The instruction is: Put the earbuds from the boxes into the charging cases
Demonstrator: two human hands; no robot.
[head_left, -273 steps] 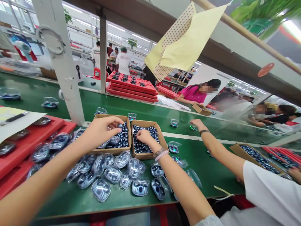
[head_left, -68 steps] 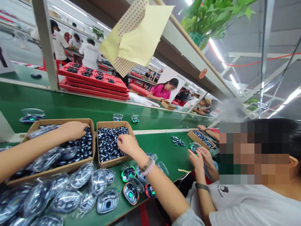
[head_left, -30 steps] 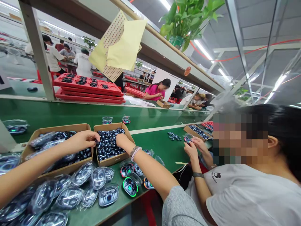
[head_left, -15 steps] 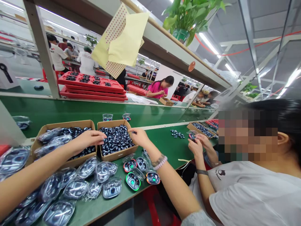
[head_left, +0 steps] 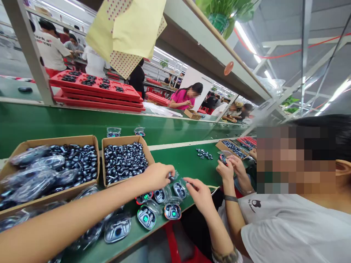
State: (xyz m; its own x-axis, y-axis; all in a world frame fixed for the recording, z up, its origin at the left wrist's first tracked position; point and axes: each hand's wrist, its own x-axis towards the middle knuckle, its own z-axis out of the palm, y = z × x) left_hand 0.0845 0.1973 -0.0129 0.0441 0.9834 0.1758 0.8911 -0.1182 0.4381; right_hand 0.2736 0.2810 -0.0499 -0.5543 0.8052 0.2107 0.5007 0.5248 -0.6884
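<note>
My left hand (head_left: pixel 156 176) reaches across the front of the cardboard boxes, its fingertips pinching a small dark wireless earbud (head_left: pixel 171 178) above an open charging case (head_left: pixel 159 195). My right hand (head_left: pixel 199 193) is just to the right, its fingers closed on a dark earbud (head_left: pixel 190 185) beside another open case (head_left: pixel 179 190). Two lit cases (head_left: pixel 146 216) lie close below on the green bench (head_left: pixel 186 164). A heap of loose earbuds (head_left: pixel 123 162) fills the nearer cardboard box (head_left: pixel 123 139).
A second cardboard box (head_left: pixel 55 140) holds earbuds and bagged cases. A co-worker's hands (head_left: pixel 226 171) work at the right beside a small earbud pile (head_left: pixel 204 154). Stacked red trays (head_left: pixel 95 89) stand beyond the bench, under a shelf.
My left hand has left the box and moved right to the open cases. My right hand has moved down and right from the earbud box. The view has swung slightly.
</note>
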